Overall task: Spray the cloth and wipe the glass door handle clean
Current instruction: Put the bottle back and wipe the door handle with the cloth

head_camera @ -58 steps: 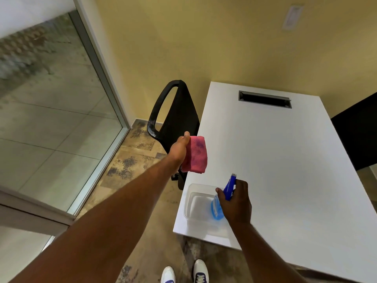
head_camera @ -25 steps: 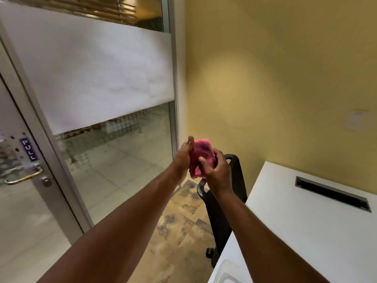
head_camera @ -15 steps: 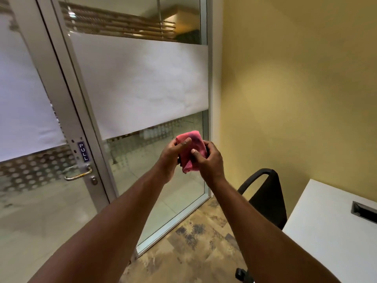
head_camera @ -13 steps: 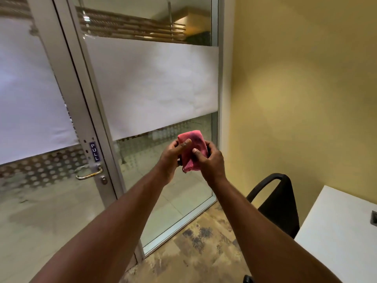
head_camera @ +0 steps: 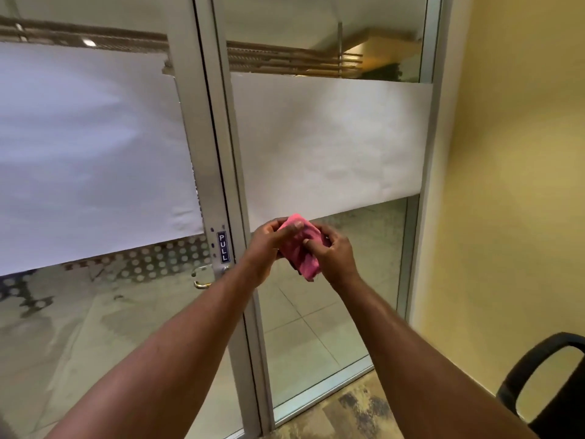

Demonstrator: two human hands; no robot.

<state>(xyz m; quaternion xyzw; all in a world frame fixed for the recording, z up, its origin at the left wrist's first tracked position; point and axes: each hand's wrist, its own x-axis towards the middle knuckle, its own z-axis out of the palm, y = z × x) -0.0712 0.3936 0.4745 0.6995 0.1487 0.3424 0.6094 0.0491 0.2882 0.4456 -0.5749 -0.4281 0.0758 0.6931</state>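
Note:
A folded pink cloth (head_camera: pixel 302 248) is held up in front of me between both hands. My left hand (head_camera: pixel 266 248) grips its left side with the thumb on top, and my right hand (head_camera: pixel 332 253) grips its right side with fingers pressed into the fabric. The brass door handle (head_camera: pixel 202 277) sticks out from the aluminium door stile just below a blue PULL sticker (head_camera: pixel 223 246), a short way left of my left hand and partly hidden by my left wrist. The spray bottle is out of view.
The glass door (head_camera: pixel 95 312) has a frosted white band and a dotted strip. A fixed glass panel (head_camera: pixel 332 312) stands to its right, then a yellow wall (head_camera: pixel 506 185). A black chair (head_camera: pixel 544 388) sits at the lower right.
The view has swung left from the table to the door, which now fills the frame. My right hand left the spray bottle and joined the left on the cloth; the handle sits closer to my hands.

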